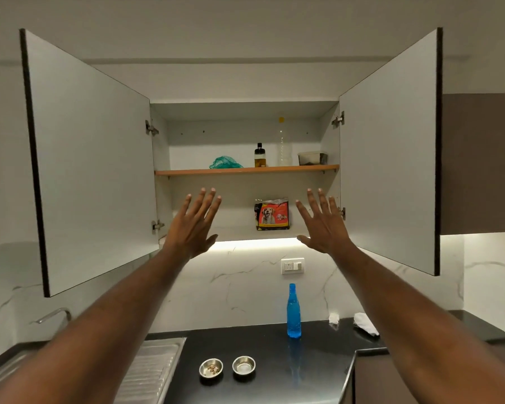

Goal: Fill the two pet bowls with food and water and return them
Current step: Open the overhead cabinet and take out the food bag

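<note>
Two small steel pet bowls stand side by side on the black counter. The left bowl (211, 367) holds a few brown kibbles, while the right bowl (243, 365) looks to hold clear water. A blue water bottle (294, 312) stands upright behind them. A dog food bag (272, 214) with a puppy picture sits on the bottom shelf of the open wall cabinet. My left hand (193, 225) and my right hand (322, 222) are both raised in front of that shelf, fingers spread, holding nothing, on either side of the bag.
Both cabinet doors, left (88, 158) and right (388, 153), swing wide open. The upper shelf (187, 172) carries a green net, a dark-capped bottle, a clear bottle and a plastic box. A steel sink drainboard (155, 371) and tap lie left; white cloths (365, 323) lie right.
</note>
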The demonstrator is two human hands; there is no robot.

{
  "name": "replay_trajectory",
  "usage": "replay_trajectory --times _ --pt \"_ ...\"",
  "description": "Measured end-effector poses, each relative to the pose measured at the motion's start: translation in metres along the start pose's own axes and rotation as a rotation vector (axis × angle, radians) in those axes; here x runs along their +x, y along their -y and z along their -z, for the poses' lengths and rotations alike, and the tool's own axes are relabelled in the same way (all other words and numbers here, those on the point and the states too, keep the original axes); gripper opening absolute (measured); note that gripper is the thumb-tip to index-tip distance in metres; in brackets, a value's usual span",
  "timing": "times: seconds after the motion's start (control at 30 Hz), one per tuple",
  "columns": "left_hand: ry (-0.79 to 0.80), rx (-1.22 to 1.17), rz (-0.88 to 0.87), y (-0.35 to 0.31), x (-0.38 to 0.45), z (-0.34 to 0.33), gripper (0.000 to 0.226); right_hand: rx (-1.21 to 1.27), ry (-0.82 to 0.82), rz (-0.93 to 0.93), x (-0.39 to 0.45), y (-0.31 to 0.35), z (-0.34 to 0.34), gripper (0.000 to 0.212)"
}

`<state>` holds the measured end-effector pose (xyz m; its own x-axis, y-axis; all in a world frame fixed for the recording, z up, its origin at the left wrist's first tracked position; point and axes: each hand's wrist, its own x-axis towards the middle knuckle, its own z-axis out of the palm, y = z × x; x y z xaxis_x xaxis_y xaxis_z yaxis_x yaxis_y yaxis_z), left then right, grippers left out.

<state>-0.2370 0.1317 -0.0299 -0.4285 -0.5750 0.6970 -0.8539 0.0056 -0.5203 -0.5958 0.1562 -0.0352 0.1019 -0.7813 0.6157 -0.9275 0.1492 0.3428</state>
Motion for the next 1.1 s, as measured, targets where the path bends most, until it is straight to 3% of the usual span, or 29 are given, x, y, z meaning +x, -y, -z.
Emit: replay_trajectory --times 0.63,1.1 --pt "-0.112 -0.195 -0.028 -0.050 0.031 -0.009 0.098 0.037 -0.083 0.013 0.017 0.006 -0.023 0.102" --pt "-0.086 -0.322 -0.002 -0.071 0.122 -0.163 0.094 0.054 -0.041 -0.031 0.127 0.022 -0.139 0.105"
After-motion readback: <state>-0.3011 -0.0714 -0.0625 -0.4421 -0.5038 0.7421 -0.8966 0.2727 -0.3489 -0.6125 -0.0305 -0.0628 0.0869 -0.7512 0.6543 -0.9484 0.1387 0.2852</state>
